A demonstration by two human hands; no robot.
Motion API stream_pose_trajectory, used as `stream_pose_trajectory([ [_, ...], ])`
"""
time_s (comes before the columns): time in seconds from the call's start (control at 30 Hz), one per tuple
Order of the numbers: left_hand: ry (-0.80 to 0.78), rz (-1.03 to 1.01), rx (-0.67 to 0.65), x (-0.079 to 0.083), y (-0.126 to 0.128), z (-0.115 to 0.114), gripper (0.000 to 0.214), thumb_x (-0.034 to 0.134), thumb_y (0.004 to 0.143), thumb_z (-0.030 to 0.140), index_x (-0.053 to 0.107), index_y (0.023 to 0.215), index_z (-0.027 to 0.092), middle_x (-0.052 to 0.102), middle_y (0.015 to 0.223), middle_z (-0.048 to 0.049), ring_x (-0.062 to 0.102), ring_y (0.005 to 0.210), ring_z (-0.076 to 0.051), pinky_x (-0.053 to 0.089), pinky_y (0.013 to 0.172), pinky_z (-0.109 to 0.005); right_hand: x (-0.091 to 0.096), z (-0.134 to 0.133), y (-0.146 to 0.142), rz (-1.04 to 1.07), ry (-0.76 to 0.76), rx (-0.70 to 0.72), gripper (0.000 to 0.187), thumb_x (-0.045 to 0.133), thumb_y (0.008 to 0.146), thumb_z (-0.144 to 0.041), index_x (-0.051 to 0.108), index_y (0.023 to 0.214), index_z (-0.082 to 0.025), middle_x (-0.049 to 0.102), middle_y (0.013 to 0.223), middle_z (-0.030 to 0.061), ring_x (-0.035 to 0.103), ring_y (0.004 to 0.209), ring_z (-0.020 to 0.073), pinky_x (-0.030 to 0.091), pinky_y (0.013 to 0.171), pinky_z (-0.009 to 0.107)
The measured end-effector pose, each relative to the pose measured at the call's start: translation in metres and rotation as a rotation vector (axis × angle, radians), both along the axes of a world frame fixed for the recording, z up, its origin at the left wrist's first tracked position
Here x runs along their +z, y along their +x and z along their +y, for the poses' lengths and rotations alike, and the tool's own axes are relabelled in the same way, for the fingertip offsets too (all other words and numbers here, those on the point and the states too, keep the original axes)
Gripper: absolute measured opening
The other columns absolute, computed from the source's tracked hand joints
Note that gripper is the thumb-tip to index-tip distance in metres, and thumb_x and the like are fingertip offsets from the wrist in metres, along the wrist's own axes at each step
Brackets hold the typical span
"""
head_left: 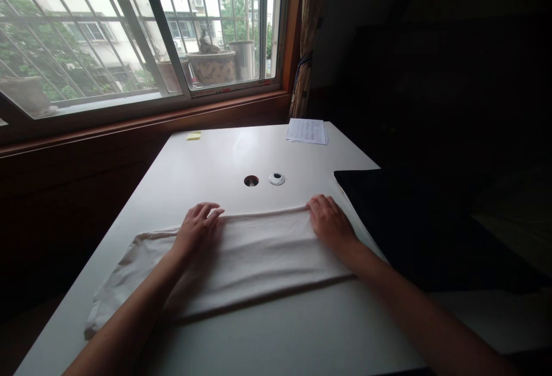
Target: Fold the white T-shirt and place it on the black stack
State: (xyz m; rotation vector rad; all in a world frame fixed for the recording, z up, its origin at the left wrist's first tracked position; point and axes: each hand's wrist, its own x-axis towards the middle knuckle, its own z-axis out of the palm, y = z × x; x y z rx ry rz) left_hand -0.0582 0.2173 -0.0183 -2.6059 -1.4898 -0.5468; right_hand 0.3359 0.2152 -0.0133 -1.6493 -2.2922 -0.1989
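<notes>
A folded piece of white cloth (263, 255), perhaps a garment, lies lengthwise across the white table (207, 175). Its left part spreads in a looser, wrinkled flap towards the near left. My left hand (198, 229) hovers at or rests on the cloth's far edge, left of its middle, with fingers loosely bent and a little apart. At the far right corner, the fingers of my right hand (330, 221) are closed on the cloth's edge. The right hand and forearm cover the cloth's right end.
Beyond the cloth are a round cable hole (251, 181) and a round white cap (276, 179). Papers (307, 131) and a yellow sticky note (194, 135) lie at the table's far edge. Dark fabric (401, 221) lies on the right. A barred window (129, 37) stands behind.
</notes>
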Motion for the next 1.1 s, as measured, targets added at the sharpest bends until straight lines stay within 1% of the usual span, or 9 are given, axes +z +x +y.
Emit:
stream_pose_trajectory([
  [0.1, -0.029, 0.044, -0.134, 0.007, 0.033, -0.015, 0.038, 0.038, 0.105, 0.025, 0.055, 0.139, 0.024, 0.055, 0.145, -0.0093, 0.043, 0.139, -0.028, 0.033, 0.117, -0.051, -0.006, -0.014, -0.025, 0.085, -0.093, 0.211, 0.044, 0.040, 0.100, -0.026, 0.053, 0.142, -0.025, 0.059, 0.137, 0.0119, 0.052, 0.127, 0.0314, 0.041, 0.111, 0.051],
  [0.17, -0.085, 0.083, -0.202, 0.002, 0.054, -0.021, 0.044, 0.038, 0.106, 0.033, 0.048, 0.147, 0.024, 0.049, 0.153, -0.0090, 0.038, 0.145, -0.028, 0.027, 0.121, -0.052, -0.014, -0.017, -0.034, 0.077, -0.148, 0.286, 0.051, 0.038, 0.102, -0.034, 0.041, 0.152, -0.028, 0.051, 0.150, 0.0086, 0.045, 0.139, 0.0291, 0.036, 0.117, 0.051],
  [0.23, -0.149, 0.115, -0.197, -0.007, 0.067, -0.024, 0.052, 0.037, 0.106, 0.044, 0.041, 0.153, 0.023, 0.040, 0.159, -0.0092, 0.032, 0.149, -0.030, 0.024, 0.122, -0.054, -0.022, -0.016, -0.035, 0.046, -0.193, 0.295, 0.055, 0.037, 0.103, -0.040, 0.034, 0.157, -0.029, 0.040, 0.160, 0.0063, 0.034, 0.148, 0.0274, 0.028, 0.122, 0.052],
  [0.33, -0.197, 0.125, -0.131, -0.020, 0.072, -0.021, 0.062, 0.033, 0.105, 0.055, 0.030, 0.158, 0.025, 0.029, 0.164, -0.0076, 0.024, 0.153, -0.029, 0.020, 0.124, -0.054, -0.030, -0.010, -0.028, 0.006, -0.240, 0.249, 0.059, 0.034, 0.104, -0.050, 0.029, 0.159, -0.028, 0.025, 0.167, 0.0056, 0.021, 0.154, 0.0257, 0.019, 0.125, 0.052],
  [0.5, -0.190, 0.120, -0.101, -0.030, 0.065, -0.016, 0.065, 0.031, 0.104, 0.058, 0.022, 0.161, 0.027, 0.024, 0.166, -0.0054, 0.018, 0.155, -0.027, 0.013, 0.126, -0.053, -0.030, -0.003, -0.012, -0.037, -0.282, 0.185, 0.063, 0.030, 0.105, -0.053, 0.027, 0.160, -0.025, 0.017, 0.168, 0.0077, 0.014, 0.155, 0.0249, 0.014, 0.125, 0.052],
  [0.73, -0.206, 0.132, -0.122, -0.028, 0.052, -0.013, 0.065, 0.031, 0.104, 0.059, 0.020, 0.161, 0.031, 0.022, 0.166, -0.0037, 0.017, 0.155, -0.027, 0.010, 0.126, -0.053, -0.032, 0.002, 0.007, -0.042, -0.300, 0.137, 0.066, 0.029, 0.104, -0.057, 0.021, 0.162, -0.027, 0.013, 0.169, 0.0057, 0.011, 0.156, 0.0255, 0.013, 0.125, 0.052],
  [0.87, -0.237, 0.155, -0.074, -0.024, 0.027, -0.004, 0.063, 0.031, 0.104, 0.059, 0.022, 0.161, 0.032, 0.021, 0.166, -0.0028, 0.016, 0.155, -0.027, 0.010, 0.125, -0.055, -0.035, 0.007, 0.018, -0.051, -0.322, 0.096, 0.068, 0.029, 0.103, -0.059, 0.021, 0.162, -0.026, 0.012, 0.169, 0.0057, 0.010, 0.156, 0.0276, 0.013, 0.125, 0.053],
  [1.0, -0.253, 0.165, -0.016, -0.021, -0.007, 0.009, 0.062, 0.032, 0.104, 0.058, 0.025, 0.160, 0.031, 0.023, 0.166, -0.0037, 0.016, 0.155, -0.028, 0.013, 0.124, -0.056, -0.039, 0.013, 0.025, -0.050, -0.320, 0.071, 0.069, 0.029, 0.102, -0.061, 0.023, 0.162, -0.027, 0.011, 0.169, 0.0052, 0.010, 0.155, 0.0287, 0.015, 0.125, 0.053],
  [1.1, -0.300, 0.188, 0.050, -0.021, -0.034, 0.017, 0.060, 0.029, 0.105, 0.058, 0.026, 0.159, 0.031, 0.022, 0.166, -0.0038, 0.014, 0.155, -0.029, 0.015, 0.122, -0.060, -0.041, 0.017, 0.030, -0.061, -0.318, 0.046, 0.070, 0.026, 0.101, -0.062, 0.023, 0.162, -0.026, 0.011, 0.169, 0.0060, 0.008, 0.156, 0.0280, 0.013, 0.125, 0.053],
])
